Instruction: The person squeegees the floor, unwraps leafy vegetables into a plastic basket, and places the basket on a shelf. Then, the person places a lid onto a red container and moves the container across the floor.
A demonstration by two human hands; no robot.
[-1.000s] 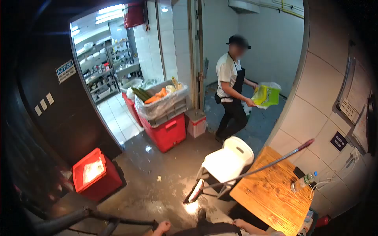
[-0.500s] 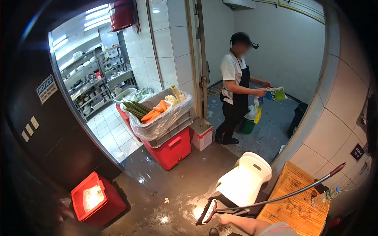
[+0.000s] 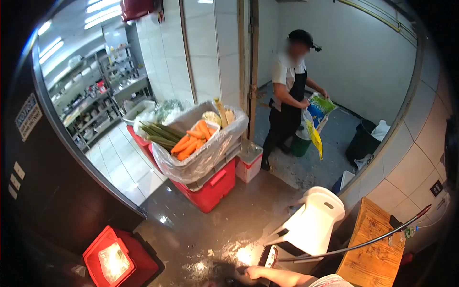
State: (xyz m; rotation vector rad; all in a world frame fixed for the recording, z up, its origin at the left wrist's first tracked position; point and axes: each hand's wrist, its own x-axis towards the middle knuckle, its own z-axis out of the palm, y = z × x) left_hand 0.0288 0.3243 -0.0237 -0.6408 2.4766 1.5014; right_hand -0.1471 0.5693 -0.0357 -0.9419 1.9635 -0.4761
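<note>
My right hand (image 3: 253, 272) is at the bottom centre, its arm reaching in from the right. Its fingers look curled against a dark, blurred shape that I cannot make out. Just above it lies the white and dark head of a long-handled floor brush (image 3: 271, 257). The handle runs right, past the white chair (image 3: 311, 225) and over the wooden table (image 3: 375, 239). My left hand is out of view.
A grey crate (image 3: 191, 167) of carrots and other vegetables sits on a red cooler (image 3: 210, 191). An open red bin (image 3: 136, 253) is lower left. Beyond the doorway a co-worker (image 3: 291, 95) holds a colourful plastic bag (image 3: 318, 117) over a green bucket (image 3: 300, 146).
The view has shifted closer to the crate and doorway. My left hand, visible a second ago, has left view. My right hand has moved lower left of the brush head. The co-worker has lowered the bag.
</note>
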